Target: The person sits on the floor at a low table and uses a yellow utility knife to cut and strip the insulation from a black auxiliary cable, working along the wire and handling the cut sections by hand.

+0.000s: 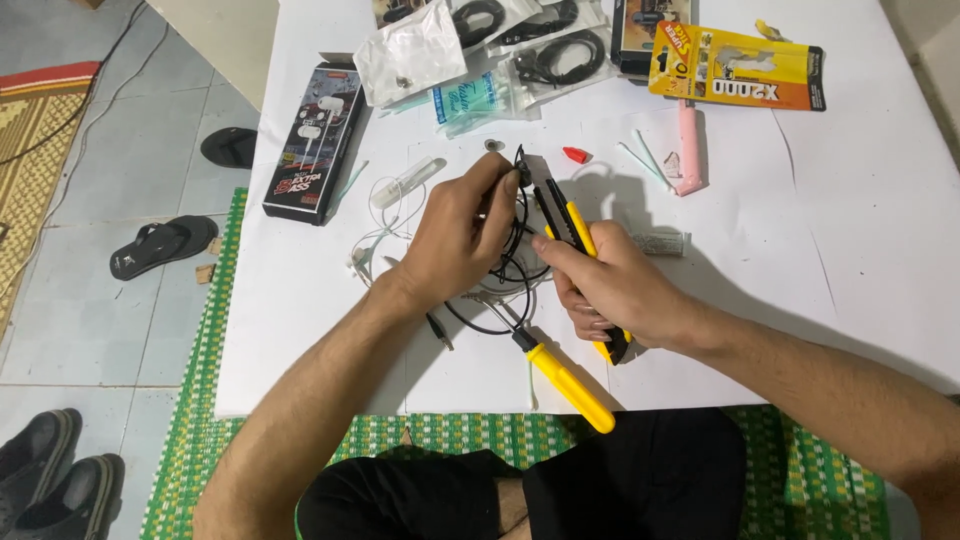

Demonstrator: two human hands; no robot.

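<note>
My left hand pinches the black cable; my right hand grips the yellow knife, whose blade could slip into my fingers.

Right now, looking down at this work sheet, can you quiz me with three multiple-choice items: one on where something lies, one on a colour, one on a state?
1. Where does the screwdriver lie?
A. Near edge of the sheet, below the hands
B. On the tiled floor
C. On top of the black box

2. What colour is the small cap beyond the hands?
A. Green
B. Red
C. Blue

3. What state is the knife in?
A. Lying untouched
B. Sealed in a packet
C. Gripped, blade out

Answers: 1 A, it rests on the white sheet by the person's lap. 2 B, it shows red against the white. 3 C, the right hand grips it, blade toward the black cable pinched by the left hand.
</note>
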